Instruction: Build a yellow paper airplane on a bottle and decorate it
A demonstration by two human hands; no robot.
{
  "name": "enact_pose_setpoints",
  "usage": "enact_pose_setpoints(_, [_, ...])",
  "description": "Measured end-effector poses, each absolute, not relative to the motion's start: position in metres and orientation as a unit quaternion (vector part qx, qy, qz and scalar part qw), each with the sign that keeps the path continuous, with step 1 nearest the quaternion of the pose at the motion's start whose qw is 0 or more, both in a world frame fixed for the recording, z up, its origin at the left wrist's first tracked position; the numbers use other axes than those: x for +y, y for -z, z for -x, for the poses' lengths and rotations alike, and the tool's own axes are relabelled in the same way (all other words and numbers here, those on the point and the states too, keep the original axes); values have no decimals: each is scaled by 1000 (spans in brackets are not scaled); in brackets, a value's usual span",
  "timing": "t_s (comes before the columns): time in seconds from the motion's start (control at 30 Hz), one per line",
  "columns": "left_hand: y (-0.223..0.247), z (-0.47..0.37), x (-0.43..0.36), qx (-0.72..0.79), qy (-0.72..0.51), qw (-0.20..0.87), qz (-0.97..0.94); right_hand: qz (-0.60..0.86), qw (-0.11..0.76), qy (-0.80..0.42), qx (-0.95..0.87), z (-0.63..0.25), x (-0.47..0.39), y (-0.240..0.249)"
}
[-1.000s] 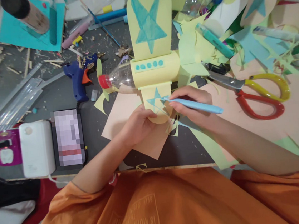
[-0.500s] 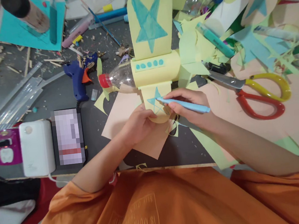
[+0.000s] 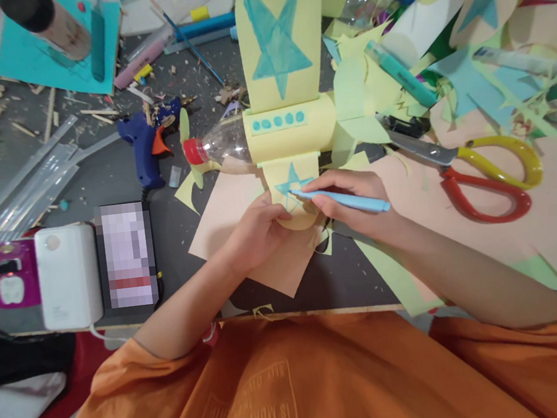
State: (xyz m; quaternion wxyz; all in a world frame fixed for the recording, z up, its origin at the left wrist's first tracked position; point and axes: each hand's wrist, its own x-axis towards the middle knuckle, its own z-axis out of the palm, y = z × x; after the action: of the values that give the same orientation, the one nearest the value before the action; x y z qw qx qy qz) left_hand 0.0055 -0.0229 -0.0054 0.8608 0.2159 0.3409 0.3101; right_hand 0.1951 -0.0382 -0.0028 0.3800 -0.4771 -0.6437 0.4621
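A plastic bottle [image 3: 225,140] with a red cap [image 3: 194,151] lies sideways, wrapped in yellow paper like a plane's body. Its upper paper wing [image 3: 258,94] bears a filled blue star. On the lower paper wing [image 3: 307,165] is a smaller star, blue at the top and only outlined lower down. My left hand [image 3: 263,231] pinches this wing's edge, thumb on top, other fingers hidden beneath. Between the fingers of my right hand [image 3: 352,194] is a light blue marker [image 3: 342,198], its tip on the small star.
Scissors [image 3: 447,163] with yellow and red handles lie at right among paper scraps. Left are a blue glue gun [image 3: 146,150], clear glue sticks [image 3: 32,210], a white power bank [image 3: 69,276] and a phone [image 3: 127,253]. A spray can [image 3: 57,33] stands at the upper left.
The marker's tip has shifted slightly left and down across the small star, and more of the star's left arm looks blue. My left hand keeps its hold on the wing.
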Motion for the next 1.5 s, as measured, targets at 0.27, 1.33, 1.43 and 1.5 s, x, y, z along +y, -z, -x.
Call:
enact_pose_setpoints(0.27, [4, -7, -23, 347, -315, 855, -221, 483, 415, -491, -595, -193, -40, 5])
enact_pose_setpoints(1.33, [7, -6, -22, 335, -318, 862, -208, 503, 451, -510, -532, -192, -40, 14])
enact_pose_setpoints(1.43, [7, -6, -22, 340, -320, 860, -207, 500, 443, -519, -534, -191, -40, 14])
enact_pose_setpoints(1.5, [5, -6, -22, 340, -320, 859, -208, 499, 441, -518, -537, -190, -39, 13])
